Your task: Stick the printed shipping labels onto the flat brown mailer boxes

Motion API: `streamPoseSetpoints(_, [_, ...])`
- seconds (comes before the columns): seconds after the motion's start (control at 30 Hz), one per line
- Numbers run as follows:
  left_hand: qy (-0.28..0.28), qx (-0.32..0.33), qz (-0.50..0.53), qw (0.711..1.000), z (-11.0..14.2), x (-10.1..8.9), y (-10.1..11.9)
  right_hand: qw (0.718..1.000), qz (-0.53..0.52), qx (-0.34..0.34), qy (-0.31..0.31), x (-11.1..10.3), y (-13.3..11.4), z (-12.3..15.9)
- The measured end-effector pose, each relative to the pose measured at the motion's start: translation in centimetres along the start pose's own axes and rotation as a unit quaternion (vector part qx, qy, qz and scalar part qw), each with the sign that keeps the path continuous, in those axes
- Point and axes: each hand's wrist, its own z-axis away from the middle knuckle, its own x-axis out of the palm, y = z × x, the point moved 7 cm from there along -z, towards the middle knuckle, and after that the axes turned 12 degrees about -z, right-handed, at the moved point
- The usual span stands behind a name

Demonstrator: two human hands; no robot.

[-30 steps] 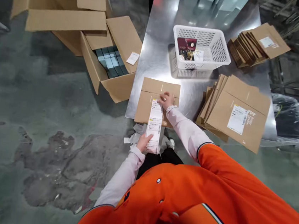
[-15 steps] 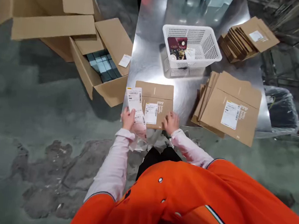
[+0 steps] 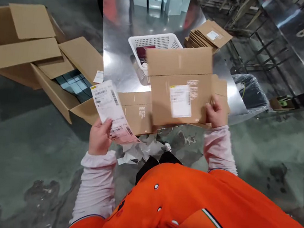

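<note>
Pinched in my left hand [image 3: 100, 136] is a strip of printed shipping labels [image 3: 113, 111], pink toward its lower end. My right hand [image 3: 217, 112] grips the right edge of a flattened cardboard box [image 3: 161, 104], raised and tilted above the table. A white shipping label [image 3: 181, 101] with a yellow corner is stuck on that box. Below and left of it, another flat cardboard box [image 3: 136, 118] lies at the table's front edge, partly covered by the strip and the raised box. Behind my right hand, a stack of flat boxes [image 3: 221, 87] is mostly hidden.
The metal table [image 3: 114, 55] bears a white plastic basket [image 3: 154, 40], more flat boxes [image 3: 207, 34] and pale blue boxes [image 3: 174, 4] at the back. Open cartons [image 3: 79, 53] stand at left. A plastic-lined bin [image 3: 252, 92] is at right, with crumpled paper [image 3: 142, 151] on the floor.
My right hand has moved right and up, lifting a labelled flat box off the table; a flat box shows beneath. My left hand has brought the label strip nearer. The view has shifted.
</note>
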Motion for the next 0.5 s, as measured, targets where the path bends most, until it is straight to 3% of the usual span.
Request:
streamPoseSetpoints(0.07, [-0.042, -0.009, 0.023, 0.999, 1.6, 1.5, 0.2, 0.995, 0.088, 0.011, 0.035, -5.6, -0.6, -1.8])
streamPoseSetpoints(0.1, [-0.055, -0.014, 0.033, 0.998, 2.4, 2.3, 0.0, 0.991, 0.126, 0.003, 0.049, -6.5, -1.3, -2.0])
streamPoseSetpoints(0.13, [-0.062, -0.017, 0.039, 0.997, 3.1, 3.1, -0.5, 0.987, 0.151, -0.009, 0.048, -5.7, -2.1, -1.6])
streamPoseSetpoints(0.17, [-0.064, -0.017, 0.040, 0.997, 3.8, 3.8, -1.0, 0.988, 0.154, -0.016, 0.022, -3.4, -2.9, -0.7])
streamPoseSetpoints(0.2, [-0.065, -0.016, 0.038, 0.997, 4.5, 4.5, -1.7, 0.990, 0.139, -0.019, -0.030, 0.3, -3.6, 0.8])
streamPoseSetpoints(0.23, [-0.070, -0.015, 0.032, 0.997, 5.1, 5.1, -2.4, 0.988, 0.079, 0.007, -0.130, 5.2, -3.8, 2.8])
streamPoseSetpoints(0.3, [-0.108, -0.022, 0.008, 0.994, 6.2, 6.4, -3.7, 0.932, -0.099, 0.101, -0.334, 15.4, -4.0, 8.7])
streamPoseSetpoints(0.33, [-0.134, -0.030, -0.007, 0.990, 6.6, 6.9, -4.3, 0.911, -0.177, 0.126, -0.350, 18.9, -4.3, 11.2])
streamPoseSetpoints(0.4, [-0.148, -0.041, -0.013, 0.988, 6.9, 6.9, -4.9, 0.894, -0.259, 0.156, -0.332, 23.3, -4.3, 14.8])
streamPoseSetpoints(0.5, [-0.063, -0.051, 0.018, 0.997, 6.2, 4.9, -5.2, 0.889, -0.242, 0.160, -0.354, 25.5, -3.9, 17.0])
